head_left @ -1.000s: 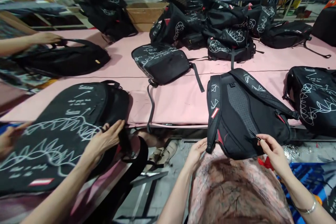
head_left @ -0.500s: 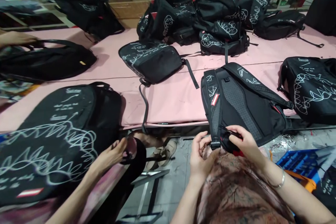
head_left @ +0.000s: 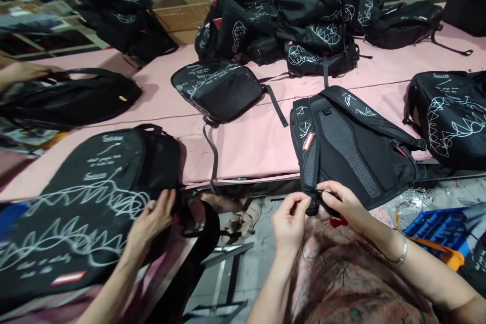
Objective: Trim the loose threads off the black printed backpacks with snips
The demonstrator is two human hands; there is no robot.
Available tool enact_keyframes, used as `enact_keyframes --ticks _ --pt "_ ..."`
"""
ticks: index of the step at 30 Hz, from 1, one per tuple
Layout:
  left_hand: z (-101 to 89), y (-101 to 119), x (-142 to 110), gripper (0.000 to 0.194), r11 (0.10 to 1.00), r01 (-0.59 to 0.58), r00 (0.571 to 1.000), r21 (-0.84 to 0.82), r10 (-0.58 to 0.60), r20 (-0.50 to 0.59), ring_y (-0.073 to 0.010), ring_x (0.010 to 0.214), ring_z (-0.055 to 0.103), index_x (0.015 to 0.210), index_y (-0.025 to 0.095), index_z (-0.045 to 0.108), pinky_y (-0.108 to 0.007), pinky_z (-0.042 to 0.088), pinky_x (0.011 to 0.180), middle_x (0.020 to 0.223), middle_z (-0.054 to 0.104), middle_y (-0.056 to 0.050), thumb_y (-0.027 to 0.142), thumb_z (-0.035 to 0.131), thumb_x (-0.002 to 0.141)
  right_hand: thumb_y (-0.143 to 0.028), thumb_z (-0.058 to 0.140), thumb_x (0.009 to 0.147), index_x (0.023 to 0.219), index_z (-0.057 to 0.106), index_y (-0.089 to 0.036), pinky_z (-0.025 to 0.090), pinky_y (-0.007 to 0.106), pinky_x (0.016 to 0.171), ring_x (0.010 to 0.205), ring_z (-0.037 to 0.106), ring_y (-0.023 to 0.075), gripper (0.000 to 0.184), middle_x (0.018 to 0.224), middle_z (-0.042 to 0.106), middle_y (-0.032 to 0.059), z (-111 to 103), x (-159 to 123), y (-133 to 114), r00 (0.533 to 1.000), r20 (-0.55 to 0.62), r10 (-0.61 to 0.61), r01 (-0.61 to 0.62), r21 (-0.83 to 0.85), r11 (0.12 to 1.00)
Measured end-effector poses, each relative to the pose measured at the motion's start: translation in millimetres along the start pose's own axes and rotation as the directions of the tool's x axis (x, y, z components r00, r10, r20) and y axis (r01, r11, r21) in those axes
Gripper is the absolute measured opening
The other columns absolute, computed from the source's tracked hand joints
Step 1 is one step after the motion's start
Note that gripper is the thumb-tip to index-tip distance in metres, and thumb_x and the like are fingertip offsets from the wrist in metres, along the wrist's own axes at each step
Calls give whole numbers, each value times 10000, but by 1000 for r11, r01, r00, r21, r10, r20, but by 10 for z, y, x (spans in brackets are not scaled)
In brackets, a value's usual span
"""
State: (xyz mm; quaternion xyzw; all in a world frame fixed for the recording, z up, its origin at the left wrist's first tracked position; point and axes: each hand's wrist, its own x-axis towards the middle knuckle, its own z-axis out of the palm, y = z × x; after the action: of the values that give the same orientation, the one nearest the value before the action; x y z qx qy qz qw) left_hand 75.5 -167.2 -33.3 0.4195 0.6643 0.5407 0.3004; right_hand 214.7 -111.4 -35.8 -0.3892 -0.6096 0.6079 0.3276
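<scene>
A black backpack [head_left: 341, 147] lies before me with its padded back panel and shoulder straps facing up, its lower end at the table's edge. My left hand [head_left: 290, 220] is closed in a pinch on the lower end of the left shoulder strap [head_left: 309, 177], near its buckle. Close beside it, my right hand [head_left: 345, 202] is closed around a small dark pointed tool [head_left: 329, 193], whose tip is at the strap. Fingers cover most of the tool, so its kind is unclear. A bit of red shows under the right hand.
A co-worker's hand [head_left: 155, 217] rests on another black backpack [head_left: 87, 202] at the left. Farther left, another person's hand [head_left: 26, 71] touches a black bag [head_left: 76, 93]. More backpacks [head_left: 315, 25] are piled on the pink table [head_left: 254, 147]. A blue crate [head_left: 436, 233] stands lower right.
My left fingers have drawn together into a pinch at the strap end, and my right hand has moved slightly left. The co-worker's hand has moved back onto their backpack.
</scene>
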Motion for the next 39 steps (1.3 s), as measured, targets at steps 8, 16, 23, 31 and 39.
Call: enact_keyframes --ticks 8,16,23,31,39 --pt "63 -101 -86 136 996 -66 987 -62 56 -148 -114 644 494 693 154 561 -204 404 619 667 531 -8 272 549 761 -230 422 901 974 607 -174 375 284 725 795 507 169 208 850 590 63 -303 -125 -116 865 147 -480 398 -783 477" --pt "103 -118 -115 149 997 -53 991 -55 46 -124 -116 653 492 702 153 560 -206 400 625 678 537 -11 285 546 769 -164 503 845 994 614 -188 308 292 635 692 429 163 187 785 569 56 -345 -115 -284 832 333 -444 452 -871 193" --pt "120 -131 -122 216 971 52 988 -232 -83 -127 -104 643 466 738 148 541 -195 388 599 702 511 -6 360 567 768 -215 429 900 873 610 -164 330 283 676 737 457 162 190 791 573 57 -366 -71 -237 860 268 -435 440 -820 365" --pt "147 -109 -119 272 940 104 984 -324 -144 -101 -105 664 488 729 144 536 -209 414 645 701 533 -6 405 613 735 -198 502 849 851 622 -174 324 288 646 716 465 164 123 774 586 46 -307 20 -288 850 320 -418 474 -812 342" --pt "213 -43 -146 387 787 98 983 -609 -174 -67 -149 781 574 709 162 462 -252 449 698 790 597 -46 540 483 790 -299 534 777 954 530 -163 423 238 677 788 552 134 223 883 593 25 -267 225 -85 990 -3 -139 137 -155 978"
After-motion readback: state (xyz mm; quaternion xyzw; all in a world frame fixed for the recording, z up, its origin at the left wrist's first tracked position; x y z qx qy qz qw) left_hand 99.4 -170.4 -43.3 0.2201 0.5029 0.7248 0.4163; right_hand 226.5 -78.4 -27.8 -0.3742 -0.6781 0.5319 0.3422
